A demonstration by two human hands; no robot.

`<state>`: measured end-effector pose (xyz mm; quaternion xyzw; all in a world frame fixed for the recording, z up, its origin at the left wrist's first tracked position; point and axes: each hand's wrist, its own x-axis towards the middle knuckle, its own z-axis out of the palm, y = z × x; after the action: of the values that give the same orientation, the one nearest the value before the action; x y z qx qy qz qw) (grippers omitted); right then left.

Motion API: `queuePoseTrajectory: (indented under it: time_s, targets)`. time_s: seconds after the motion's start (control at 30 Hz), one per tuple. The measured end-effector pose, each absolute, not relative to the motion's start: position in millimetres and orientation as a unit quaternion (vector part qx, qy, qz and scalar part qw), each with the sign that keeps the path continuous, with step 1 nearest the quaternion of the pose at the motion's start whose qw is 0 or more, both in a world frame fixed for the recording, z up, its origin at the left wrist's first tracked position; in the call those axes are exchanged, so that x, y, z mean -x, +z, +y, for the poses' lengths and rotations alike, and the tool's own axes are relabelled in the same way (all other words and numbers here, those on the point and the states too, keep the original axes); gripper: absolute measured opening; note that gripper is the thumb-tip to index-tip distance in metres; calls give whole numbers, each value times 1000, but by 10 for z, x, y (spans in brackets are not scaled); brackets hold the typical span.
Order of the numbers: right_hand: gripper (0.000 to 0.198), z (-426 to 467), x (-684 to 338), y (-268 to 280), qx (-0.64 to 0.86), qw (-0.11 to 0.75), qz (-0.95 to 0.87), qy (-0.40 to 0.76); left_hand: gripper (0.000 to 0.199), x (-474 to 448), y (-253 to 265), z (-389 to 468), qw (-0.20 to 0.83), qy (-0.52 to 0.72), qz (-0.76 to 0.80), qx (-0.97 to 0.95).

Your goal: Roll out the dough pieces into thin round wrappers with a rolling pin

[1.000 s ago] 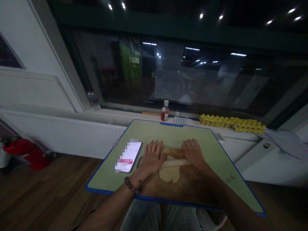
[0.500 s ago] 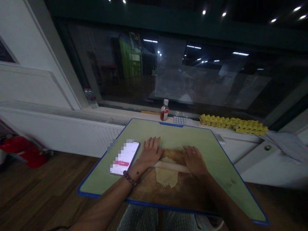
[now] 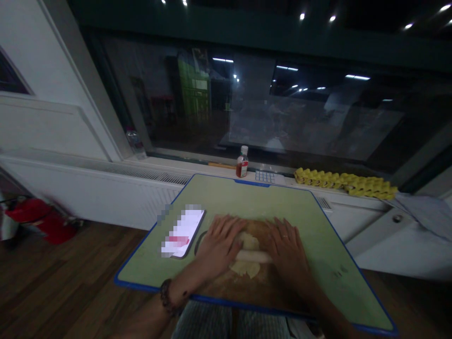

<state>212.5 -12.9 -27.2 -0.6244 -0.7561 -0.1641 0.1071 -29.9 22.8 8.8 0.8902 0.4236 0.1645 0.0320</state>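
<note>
A pale rolling pin (image 3: pixel 253 256) lies crosswise over a flattened, uneven-edged piece of dough (image 3: pixel 246 269). Under the dough is a brown wooden board (image 3: pixel 243 288). At the pin's left end, my left hand (image 3: pixel 219 242) rests palm down, fingers stretched forward and hiding that end. My right hand (image 3: pixel 287 245) presses flat over the other end, its fingers extended and slightly apart. Neither hand's fingers are wrapped round the pin. Dough shows both beyond and in front of the pin.
On the green folding table (image 3: pixel 282 200), a lit phone (image 3: pixel 185 230) lies left of my left hand. The windowsill holds a small white-capped bottle (image 3: pixel 242 162), a yellow egg carton (image 3: pixel 346 183) and a clear bottle (image 3: pixel 135 142). A red fire extinguisher (image 3: pixel 42 219) stands on the floor at left.
Both hands have moved toward me, and the rolling pin has rolled nearer with them, uncovering more dough on its far side. My view has shifted slightly.
</note>
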Motion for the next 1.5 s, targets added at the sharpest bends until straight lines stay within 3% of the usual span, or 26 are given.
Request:
queuePoseTrajectory:
  time_s: [0.27, 0.43, 0.63, 0.9, 1.17, 1.33, 1.5]
  targets:
    - [46, 304, -2164, -209, 631, 59, -766, -111, 60, 162, 85, 734, 136, 74, 527, -836]
    - [49, -55, -2076, -141, 626, 80, -766, -127, 50, 239, 147, 367, 61, 104, 450, -885]
    - [53, -358, -2008, -94, 620, 102, -765, -138, 51, 367, 139, 126, 20, 141, 366, -920]
    - [49, 312, -2085, -75, 591, 18, -800, -107, 57, 185, 55, 745, 53, 63, 468, -880]
    - [50, -244, -2031, -122, 554, 124, -793, -219, 51, 319, 136, 199, -9, 139, 375, -917]
    - [49, -309, -2014, -108, 575, 109, -785, -204, 51, 343, 134, 103, -24, 165, 366, -916]
    - [53, 204, -2047, -139, 592, 60, -785, -172, 53, 237, 44, 525, -8, 101, 432, -896]
